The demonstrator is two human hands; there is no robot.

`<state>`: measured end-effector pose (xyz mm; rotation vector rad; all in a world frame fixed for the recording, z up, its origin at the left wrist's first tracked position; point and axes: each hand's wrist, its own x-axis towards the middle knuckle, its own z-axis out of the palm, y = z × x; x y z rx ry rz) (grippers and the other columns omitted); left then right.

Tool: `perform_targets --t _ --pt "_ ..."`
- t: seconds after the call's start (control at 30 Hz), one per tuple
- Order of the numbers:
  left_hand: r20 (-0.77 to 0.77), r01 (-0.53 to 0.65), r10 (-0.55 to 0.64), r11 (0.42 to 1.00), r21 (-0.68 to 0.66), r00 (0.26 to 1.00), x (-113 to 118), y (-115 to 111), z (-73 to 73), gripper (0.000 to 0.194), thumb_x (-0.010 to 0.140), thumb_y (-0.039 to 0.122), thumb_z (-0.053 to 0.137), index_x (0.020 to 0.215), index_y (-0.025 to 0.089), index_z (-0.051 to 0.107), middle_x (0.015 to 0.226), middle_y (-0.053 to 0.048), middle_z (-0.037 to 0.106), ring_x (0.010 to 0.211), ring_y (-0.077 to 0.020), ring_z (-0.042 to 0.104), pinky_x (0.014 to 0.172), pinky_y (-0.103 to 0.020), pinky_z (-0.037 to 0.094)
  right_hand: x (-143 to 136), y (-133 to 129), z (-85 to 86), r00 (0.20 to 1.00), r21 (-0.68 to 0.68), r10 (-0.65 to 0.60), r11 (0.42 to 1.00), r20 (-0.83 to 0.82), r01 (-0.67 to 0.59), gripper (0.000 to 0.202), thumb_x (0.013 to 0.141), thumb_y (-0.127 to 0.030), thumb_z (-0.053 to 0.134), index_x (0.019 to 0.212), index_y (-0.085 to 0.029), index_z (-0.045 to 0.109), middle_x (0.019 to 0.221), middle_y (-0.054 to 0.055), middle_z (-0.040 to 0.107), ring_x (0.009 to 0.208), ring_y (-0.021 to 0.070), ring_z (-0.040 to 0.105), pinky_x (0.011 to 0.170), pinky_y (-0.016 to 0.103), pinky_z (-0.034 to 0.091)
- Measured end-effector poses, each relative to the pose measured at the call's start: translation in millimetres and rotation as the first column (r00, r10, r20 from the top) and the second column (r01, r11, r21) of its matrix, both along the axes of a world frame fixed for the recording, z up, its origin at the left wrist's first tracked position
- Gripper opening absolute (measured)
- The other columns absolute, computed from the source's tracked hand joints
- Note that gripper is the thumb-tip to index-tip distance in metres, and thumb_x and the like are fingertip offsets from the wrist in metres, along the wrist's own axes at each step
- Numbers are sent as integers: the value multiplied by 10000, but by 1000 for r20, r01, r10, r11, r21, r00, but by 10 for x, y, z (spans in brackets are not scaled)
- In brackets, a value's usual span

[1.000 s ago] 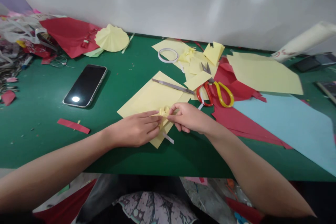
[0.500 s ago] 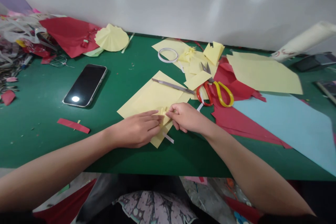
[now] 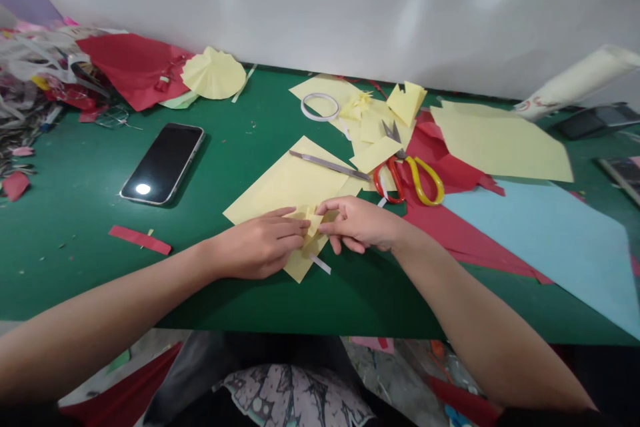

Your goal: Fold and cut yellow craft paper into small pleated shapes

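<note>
In the head view, my left hand [image 3: 260,243] rests on a yellow paper sheet [image 3: 280,180], its fingertips holding a small folded yellow paper piece [image 3: 314,223] against it. On the right side of that piece is my right hand [image 3: 363,223], with thumb and index finger apart at the paper's edge and the other fingers loosely curled. Part of the small piece is hidden by the left fingers. A narrow white strip [image 3: 321,264] sticks out below it. Across the sheet, above both hands, lies a slim metal blade-like tool [image 3: 330,165].
Scissors [image 3: 424,180] with red and yellow handles lie right of the sheet, on red paper [image 3: 450,240]. Behind are a tape roll [image 3: 320,107] and yellow scraps. Light blue paper [image 3: 560,227] lies farther right. A phone [image 3: 163,163] and red strip [image 3: 140,239] are left.
My right thumb and index finger, pinched together at the small yellow piece before, have spread apart. The right hand has shifted slightly right; the left hand stays nearly in place.
</note>
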<state>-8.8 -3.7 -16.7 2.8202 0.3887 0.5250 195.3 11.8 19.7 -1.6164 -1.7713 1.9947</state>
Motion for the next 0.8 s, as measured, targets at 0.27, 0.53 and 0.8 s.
perform_targets --t 0.27,0.53,0.8 --pt "-11 -25 25 999 27 1000 26 -14 37 248 759 78 383 965 89 522 979 -106 601 1068 -196 477 969 -398 348 -55 -37 -96 994 151 -112 983 19 108 159 758 -270 513 844 -136 501 516 -16 593 268 8 331 291 149 231" --pt "-34 -25 28 997 68 999 48 -24 52 247 741 83 397 956 72 518 976 -115 589 1017 -202 502 976 -371 345 -31 -57 -145 992 274 -117 956 41 101 165 769 -314 487 794 -153 516 485 -28 556 283 19 353 303 147 247" --pt "25 -97 98 994 -51 995 76 -75 36 323 766 95 364 1081 74 431 997 -135 548 1000 -214 486 886 -413 418 -55 -84 -133 990 293 -113 952 80 85 186 791 -332 449 800 -157 514 455 -44 525 274 24 352 316 156 264"
